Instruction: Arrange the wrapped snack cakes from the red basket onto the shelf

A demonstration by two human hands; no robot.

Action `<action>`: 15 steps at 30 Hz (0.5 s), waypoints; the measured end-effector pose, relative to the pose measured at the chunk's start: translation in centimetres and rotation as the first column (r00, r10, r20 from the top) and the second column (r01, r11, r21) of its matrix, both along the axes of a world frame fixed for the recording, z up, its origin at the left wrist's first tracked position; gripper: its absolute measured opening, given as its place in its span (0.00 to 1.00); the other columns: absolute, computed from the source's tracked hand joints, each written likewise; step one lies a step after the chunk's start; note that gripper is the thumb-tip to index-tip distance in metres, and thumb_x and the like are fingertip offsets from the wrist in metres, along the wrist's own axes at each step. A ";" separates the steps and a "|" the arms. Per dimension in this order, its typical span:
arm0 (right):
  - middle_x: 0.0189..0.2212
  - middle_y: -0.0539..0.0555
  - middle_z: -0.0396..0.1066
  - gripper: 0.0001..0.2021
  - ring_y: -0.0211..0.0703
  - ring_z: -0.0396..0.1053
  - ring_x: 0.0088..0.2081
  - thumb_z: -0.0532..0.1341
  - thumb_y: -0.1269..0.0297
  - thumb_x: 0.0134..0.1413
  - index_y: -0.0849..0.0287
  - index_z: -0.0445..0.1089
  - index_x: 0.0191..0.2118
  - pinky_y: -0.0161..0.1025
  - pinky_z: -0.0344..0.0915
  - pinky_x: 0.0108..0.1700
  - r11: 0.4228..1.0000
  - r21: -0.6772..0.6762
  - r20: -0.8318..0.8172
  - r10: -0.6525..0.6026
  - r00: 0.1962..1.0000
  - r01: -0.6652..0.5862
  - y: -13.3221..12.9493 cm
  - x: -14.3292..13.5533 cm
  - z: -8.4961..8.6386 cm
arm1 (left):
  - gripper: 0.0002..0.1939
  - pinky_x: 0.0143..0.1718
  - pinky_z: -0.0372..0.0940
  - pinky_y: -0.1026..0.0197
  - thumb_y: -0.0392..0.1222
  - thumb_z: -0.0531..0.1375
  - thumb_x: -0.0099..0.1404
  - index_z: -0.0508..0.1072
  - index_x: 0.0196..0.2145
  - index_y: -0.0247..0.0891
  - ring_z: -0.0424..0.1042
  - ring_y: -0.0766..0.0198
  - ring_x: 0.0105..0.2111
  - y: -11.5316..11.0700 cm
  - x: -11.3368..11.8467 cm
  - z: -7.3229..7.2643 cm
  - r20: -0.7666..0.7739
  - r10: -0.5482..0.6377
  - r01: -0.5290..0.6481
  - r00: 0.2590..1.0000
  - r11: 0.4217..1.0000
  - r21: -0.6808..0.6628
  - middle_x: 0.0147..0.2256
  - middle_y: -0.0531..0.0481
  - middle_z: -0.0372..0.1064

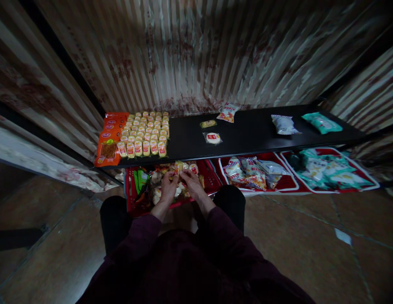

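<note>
My left hand (168,188) and my right hand (192,184) are close together above a red basket (213,179). Between their fingertips is a small yellow wrapped snack cake (179,167), and the fingers of both hands are closed on it. Other wrapped snacks and a green packet (141,179) lie in the basket below my hands. On the black shelf (186,137) just beyond, rows of similar wrapped snack cakes (146,135) stand packed together beside an orange bag (108,137).
Mid-shelf lie a flat yellow packet (208,123), a round white packet (212,138) and a chip bag (228,112). Farther right are a pale bag (283,125) and a teal bag (322,122). Two more baskets hold chip bags (247,172) and teal packets (329,169). Striped curtains (196,55) hang behind.
</note>
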State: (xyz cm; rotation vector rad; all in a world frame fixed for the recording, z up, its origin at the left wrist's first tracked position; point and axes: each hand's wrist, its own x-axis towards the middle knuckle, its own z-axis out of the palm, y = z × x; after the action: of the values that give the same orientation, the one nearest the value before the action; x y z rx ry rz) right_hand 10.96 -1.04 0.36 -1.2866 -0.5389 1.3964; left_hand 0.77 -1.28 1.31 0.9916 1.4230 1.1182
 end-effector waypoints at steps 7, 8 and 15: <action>0.26 0.46 0.69 0.17 0.37 0.67 0.32 0.69 0.53 0.33 0.55 0.66 0.29 0.33 0.64 0.38 0.993 0.113 0.024 -0.034 0.999 0.031 0.2 0.0 0.5 | 0.13 0.41 0.63 0.61 0.43 0.64 0.54 0.73 0.38 0.38 0.68 0.58 0.40 0.4 0.2 -0.1 0.081 -0.003 0.003 0.997 1.000 0.002 0.39 0.45 0.71; 0.26 0.46 0.69 0.17 0.37 0.67 0.33 0.68 0.52 0.34 0.55 0.66 0.29 0.33 0.64 0.38 0.992 0.124 0.028 -0.019 0.999 0.015 0.2 0.1 0.6 | 0.13 0.41 0.63 0.61 0.42 0.64 0.54 0.73 0.38 0.37 0.68 0.59 0.39 0.5 0.3 -0.2 0.082 0.004 -0.005 0.997 1.000 0.011 0.38 0.45 0.71; 0.32 0.50 0.72 0.17 0.42 0.69 0.37 0.64 0.47 0.41 0.56 0.70 0.32 0.36 0.65 0.39 0.981 0.195 0.028 -0.018 0.999 0.013 0.1 0.2 0.6 | 0.14 0.29 0.62 0.64 0.45 0.58 0.60 0.72 0.43 0.39 0.68 0.65 0.29 0.5 0.6 0.2 0.058 -0.038 0.035 0.998 0.998 0.049 0.36 0.48 0.72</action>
State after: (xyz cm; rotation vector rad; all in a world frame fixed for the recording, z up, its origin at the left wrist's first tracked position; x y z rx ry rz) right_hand 11.18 -0.97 1.00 -1.1528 -0.6679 1.2795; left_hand 1.40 -0.75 1.48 1.0070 1.3318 1.1508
